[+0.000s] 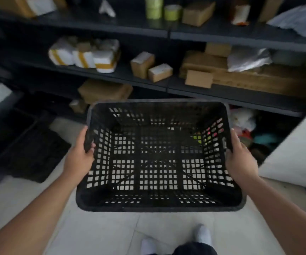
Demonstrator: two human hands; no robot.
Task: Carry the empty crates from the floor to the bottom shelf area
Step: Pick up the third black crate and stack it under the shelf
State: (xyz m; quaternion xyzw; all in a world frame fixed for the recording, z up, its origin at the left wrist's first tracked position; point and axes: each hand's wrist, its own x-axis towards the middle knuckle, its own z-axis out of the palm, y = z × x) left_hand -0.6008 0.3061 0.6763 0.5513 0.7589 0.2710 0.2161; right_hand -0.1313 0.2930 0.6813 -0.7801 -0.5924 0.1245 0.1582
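Black lattice crate [157, 157] held off the floor [100, 234], empty, open side up, in front of the dark shelving [167, 85]. Left hand [80, 155] on the left rim, thumb over the top edge, fingers [91, 147] curled around the wall; closed on it. Right hand [239, 159] mirrors this on the right rim, thumb on the outer edge, remaining fingers hidden behind the wall. Both forearms reach forward, roughly symmetric. Bottom shelf bay sits past the crate's far edge, mostly blocked by it. More dark crates [28, 148] on the floor at left, blurred. White shoes [203, 234] at bottom edge.
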